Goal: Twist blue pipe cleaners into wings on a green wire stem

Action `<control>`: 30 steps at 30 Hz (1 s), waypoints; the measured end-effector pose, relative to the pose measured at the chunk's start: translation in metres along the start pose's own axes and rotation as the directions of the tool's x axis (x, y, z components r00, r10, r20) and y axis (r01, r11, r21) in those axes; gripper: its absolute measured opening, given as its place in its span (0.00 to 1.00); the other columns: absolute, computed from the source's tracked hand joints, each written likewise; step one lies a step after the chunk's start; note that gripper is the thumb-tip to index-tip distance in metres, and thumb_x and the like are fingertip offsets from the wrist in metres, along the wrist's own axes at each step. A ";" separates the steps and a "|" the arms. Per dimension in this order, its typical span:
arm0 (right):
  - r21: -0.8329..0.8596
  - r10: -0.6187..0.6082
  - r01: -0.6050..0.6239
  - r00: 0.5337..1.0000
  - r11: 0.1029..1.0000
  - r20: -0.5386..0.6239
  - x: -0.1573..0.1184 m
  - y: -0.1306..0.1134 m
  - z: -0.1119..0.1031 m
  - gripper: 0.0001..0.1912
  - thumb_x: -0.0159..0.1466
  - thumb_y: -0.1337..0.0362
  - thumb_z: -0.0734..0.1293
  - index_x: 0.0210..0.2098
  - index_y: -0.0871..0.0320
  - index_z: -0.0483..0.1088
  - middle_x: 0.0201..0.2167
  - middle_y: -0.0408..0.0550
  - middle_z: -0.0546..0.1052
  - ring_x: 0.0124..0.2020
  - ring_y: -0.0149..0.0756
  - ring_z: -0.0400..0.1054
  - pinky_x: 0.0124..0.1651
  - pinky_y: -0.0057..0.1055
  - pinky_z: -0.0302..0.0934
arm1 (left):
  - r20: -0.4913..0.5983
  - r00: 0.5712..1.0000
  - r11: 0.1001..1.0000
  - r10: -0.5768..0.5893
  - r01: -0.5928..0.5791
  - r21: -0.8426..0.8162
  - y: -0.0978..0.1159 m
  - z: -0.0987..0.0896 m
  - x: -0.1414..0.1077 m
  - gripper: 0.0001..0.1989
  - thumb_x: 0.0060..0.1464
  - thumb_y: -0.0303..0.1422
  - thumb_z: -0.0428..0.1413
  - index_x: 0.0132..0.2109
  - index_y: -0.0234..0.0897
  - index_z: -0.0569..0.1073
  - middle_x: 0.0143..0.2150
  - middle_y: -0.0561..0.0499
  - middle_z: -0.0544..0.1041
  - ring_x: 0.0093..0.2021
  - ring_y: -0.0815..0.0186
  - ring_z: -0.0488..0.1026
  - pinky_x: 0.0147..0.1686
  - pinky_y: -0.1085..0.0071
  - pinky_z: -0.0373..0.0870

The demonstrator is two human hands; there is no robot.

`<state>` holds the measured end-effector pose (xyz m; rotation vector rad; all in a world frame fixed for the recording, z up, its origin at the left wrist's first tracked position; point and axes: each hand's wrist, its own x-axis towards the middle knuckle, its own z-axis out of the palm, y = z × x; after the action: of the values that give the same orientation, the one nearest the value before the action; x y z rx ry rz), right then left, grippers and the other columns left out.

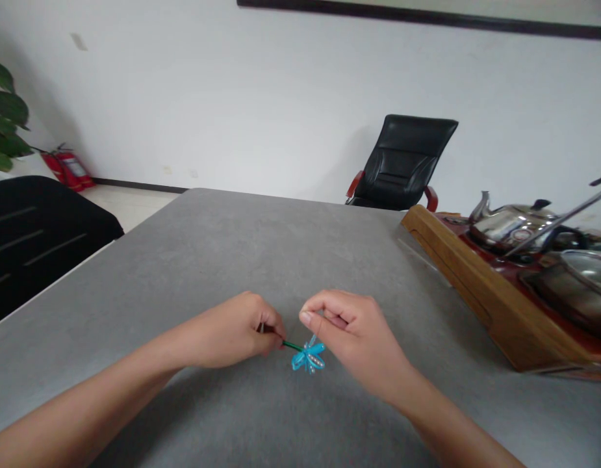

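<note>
Stem (pixel 292 345) of blue flower (pixel 308 359) was pinched by L. hand (pixel 234 328) over counter (pixel 222 253); R. hand (pixel 361 331) grip was pressed together nr. petals, contents unclear.

The flower (pixel 308 353) is blue, its stem (pixel 293 345) green.

Soft, fairly bright light spreads evenly across the wall (pixel 207 84) beyond the hands. A dim, blurry-edged shadow darkens the table (pixel 232 247) below the left hand (pixel 244 331). Right of the right hand (pixel 356 331), glare glints off the kettle (pixel 509 227), and wide-angle distortion stretches the wooden tray (pixel 475 299). Between them, the blue flower (pixel 308 357) looks slightly soft.
</note>
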<state>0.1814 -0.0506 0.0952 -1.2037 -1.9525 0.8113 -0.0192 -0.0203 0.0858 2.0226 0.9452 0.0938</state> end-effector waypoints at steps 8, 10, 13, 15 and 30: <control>-0.148 -0.181 0.188 0.982 0.971 0.057 -0.017 -0.013 0.003 0.09 0.64 0.69 0.60 0.28 0.58 0.68 0.23 0.40 0.70 0.25 0.27 0.63 0.30 0.25 0.51 | -0.162 0.983 0.996 -0.086 0.080 -0.044 -0.002 -0.011 0.004 0.11 0.52 0.31 0.49 0.29 0.33 0.75 0.23 0.55 0.69 0.25 0.72 0.63 0.25 0.77 0.55; -0.171 -0.198 0.213 0.975 0.962 0.098 -0.019 -0.013 0.006 0.11 0.65 0.69 0.58 0.27 0.58 0.66 0.23 0.41 0.69 0.26 0.28 0.62 0.30 0.26 0.51 | -0.201 0.974 0.992 -0.103 0.086 -0.096 -0.003 -0.014 0.005 0.11 0.52 0.32 0.50 0.30 0.33 0.74 0.24 0.55 0.70 0.26 0.71 0.64 0.26 0.77 0.57; -0.209 -0.183 0.213 0.971 0.954 0.153 -0.020 -0.012 0.012 0.11 0.65 0.68 0.58 0.27 0.57 0.65 0.23 0.42 0.68 0.26 0.29 0.62 0.30 0.28 0.51 | -0.259 0.960 0.983 -0.106 0.063 -0.171 -0.004 -0.020 0.004 0.11 0.53 0.35 0.52 0.30 0.33 0.74 0.25 0.54 0.71 0.28 0.70 0.65 0.29 0.77 0.59; -0.237 -0.164 0.203 0.971 0.950 0.177 -0.020 -0.010 0.015 0.11 0.66 0.68 0.57 0.27 0.57 0.65 0.23 0.42 0.68 0.25 0.29 0.62 0.29 0.28 0.50 | -0.292 0.952 0.980 -0.090 0.032 -0.198 -0.004 -0.024 0.002 0.12 0.53 0.37 0.52 0.30 0.33 0.74 0.25 0.54 0.72 0.29 0.70 0.66 0.31 0.76 0.60; -0.208 -0.018 0.051 0.988 0.977 0.155 -0.008 0.021 0.030 0.09 0.64 0.68 0.59 0.26 0.58 0.63 0.22 0.40 0.67 0.26 0.29 0.62 0.30 0.27 0.48 | -0.286 0.942 0.885 -0.173 0.021 -0.465 0.000 -0.036 -0.006 0.14 0.53 0.40 0.55 0.36 0.31 0.74 0.24 0.55 0.68 0.19 0.77 0.51 0.19 0.77 0.45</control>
<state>0.1697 -0.0548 0.0600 -1.2566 -2.2243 0.7090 -0.0376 0.0003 0.1098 1.5401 1.1062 0.5554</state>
